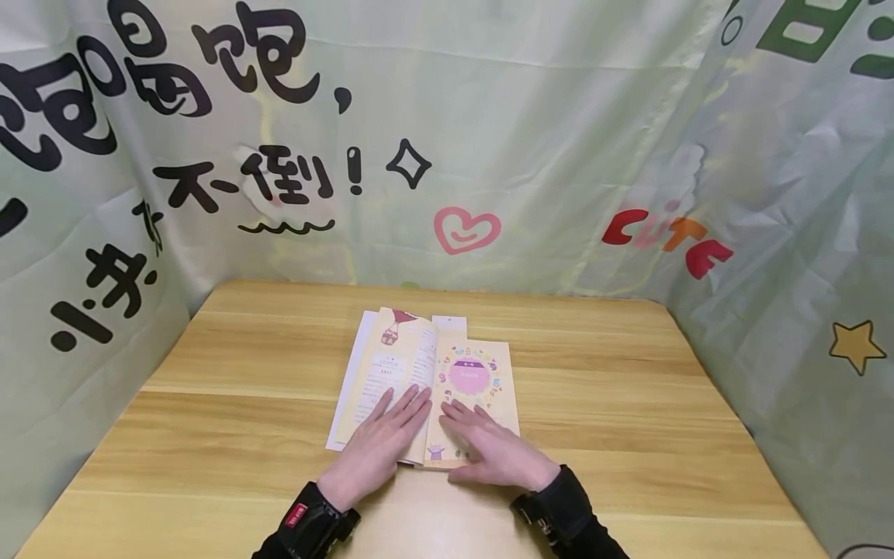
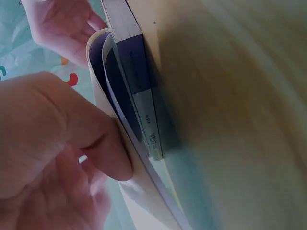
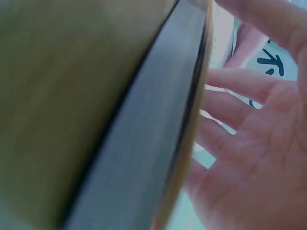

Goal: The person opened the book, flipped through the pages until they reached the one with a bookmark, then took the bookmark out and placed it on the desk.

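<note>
An open book [image 1: 489,411] lies on the table in the head view, its right page bearing a pink circle ringed by small drawings. On the left page are printed text and a balloon picture. My left hand [image 1: 384,435] rests on the left page near the fold, fingers straight. Across the lower right page lies my right hand [image 1: 492,446], fingers extended, its thumb by the bottom edge. The left wrist view shows the book's spine [image 2: 139,91] and the left thumb [image 2: 115,153] against the bent pages. In the right wrist view, the page block [image 3: 144,124] is blurred.
The wooden table [image 1: 615,404] stretches out around the book. Behind it hangs a pale printed cloth [image 1: 545,140] with lettering and a pink heart, and it also runs along both sides. A thin dark cord [image 1: 866,548] shows at the lower right corner.
</note>
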